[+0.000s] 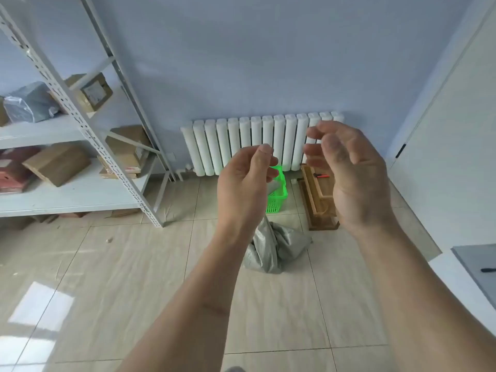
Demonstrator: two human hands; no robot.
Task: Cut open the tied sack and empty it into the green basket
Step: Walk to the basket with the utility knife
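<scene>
A tiled floor [128, 264] is seen, on which a crumpled grey sack [279, 248] lies, with a green basket [279, 196] set just beyond it near the white radiator and a low wooden stand [319, 200] placed just to the basket's right. A metal shelving unit [88, 130] is stood on the floor at the left, and its white shelves are loaded with cardboard boxes [57, 163], a grey plastic-wrapped parcel [29, 103] and reddish packets [13, 170].
</scene>
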